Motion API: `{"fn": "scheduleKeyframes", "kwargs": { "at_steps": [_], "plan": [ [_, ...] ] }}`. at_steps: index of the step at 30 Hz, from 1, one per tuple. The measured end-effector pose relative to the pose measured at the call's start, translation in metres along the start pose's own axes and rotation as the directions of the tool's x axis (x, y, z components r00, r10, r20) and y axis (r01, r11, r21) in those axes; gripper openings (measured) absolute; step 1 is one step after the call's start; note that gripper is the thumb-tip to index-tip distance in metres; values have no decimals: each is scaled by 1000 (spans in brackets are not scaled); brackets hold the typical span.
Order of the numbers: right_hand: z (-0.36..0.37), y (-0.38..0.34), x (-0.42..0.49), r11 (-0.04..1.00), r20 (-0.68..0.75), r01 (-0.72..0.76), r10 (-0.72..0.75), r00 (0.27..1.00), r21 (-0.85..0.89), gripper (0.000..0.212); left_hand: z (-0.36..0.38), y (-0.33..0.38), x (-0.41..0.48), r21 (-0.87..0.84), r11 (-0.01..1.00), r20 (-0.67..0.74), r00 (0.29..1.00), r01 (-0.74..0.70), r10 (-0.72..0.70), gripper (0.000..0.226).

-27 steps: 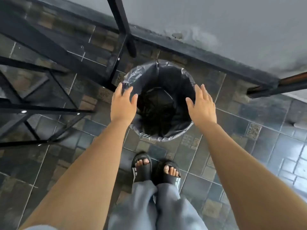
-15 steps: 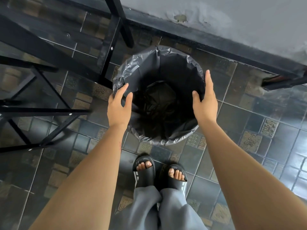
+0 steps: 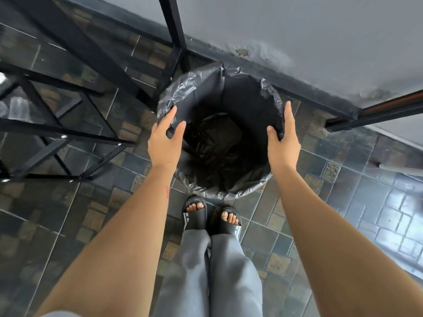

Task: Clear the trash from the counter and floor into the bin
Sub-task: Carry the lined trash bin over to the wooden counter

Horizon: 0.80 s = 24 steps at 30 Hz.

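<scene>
Black plastic liner [image 3: 183,92] covers the bin [image 3: 229,191], folded outward over the whole rim. The bin stands upright on the tiled floor [image 3: 343,236], its long axis vertical and its mouth facing straight up toward the camera. It sits close to the base of the grey wall [image 3: 297,30], just beside the leg of a black metal frame [image 3: 176,35], and directly ahead of the person's sandalled feet [image 3: 194,213]. Dark crumpled material lies at the bottom of the bin; what it is cannot be told.

The left hand [image 3: 163,143] is at the left side of the rim, fingers spread and extended, thumb over the mouth. The hand is open and grasps nothing; contact with the liner cannot be confirmed. The right hand [image 3: 283,143] is at the right side of the rim, fingers straight along the outside of the liner and thumb on the inner side. It straddles the rim but is not clenched, and whether it presses the liner cannot be told.
</scene>
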State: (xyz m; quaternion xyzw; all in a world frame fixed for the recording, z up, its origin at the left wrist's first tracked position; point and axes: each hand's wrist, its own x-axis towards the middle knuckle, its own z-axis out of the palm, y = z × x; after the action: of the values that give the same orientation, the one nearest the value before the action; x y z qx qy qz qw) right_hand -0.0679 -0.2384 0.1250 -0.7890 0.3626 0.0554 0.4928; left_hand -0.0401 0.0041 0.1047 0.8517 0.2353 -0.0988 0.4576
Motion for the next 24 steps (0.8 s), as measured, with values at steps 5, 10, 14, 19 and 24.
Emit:
{"fn": "scheduleKeyframes", "kwargs": {
  "at_steps": [5,10,14,19,24],
  "plan": [
    [-62,-86,-68,999,24,51,-51,998,-3,65,-74,75,-58,-15,1000,-24,1000,-1,1,44],
    [-108,-152,-131,996,43,94,-95,995,6,64,-145,137,-113,-39,999,-56,998,-9,7,43],
    [-132,-195,-178,988,76,151,-151,986,-2,64,-195,165,-152,-77,997,-83,997,-13,7,43],
    [-139,-239,-232,974,167,227,-222,961,-11,64,-261,175,-199,-123,992,-165,986,1,-22,43],
    [-125,-264,-289,950,235,314,-304,923,-3,64,-324,153,-236,-197,980,-226,972,20,-66,43]
  ]
}}
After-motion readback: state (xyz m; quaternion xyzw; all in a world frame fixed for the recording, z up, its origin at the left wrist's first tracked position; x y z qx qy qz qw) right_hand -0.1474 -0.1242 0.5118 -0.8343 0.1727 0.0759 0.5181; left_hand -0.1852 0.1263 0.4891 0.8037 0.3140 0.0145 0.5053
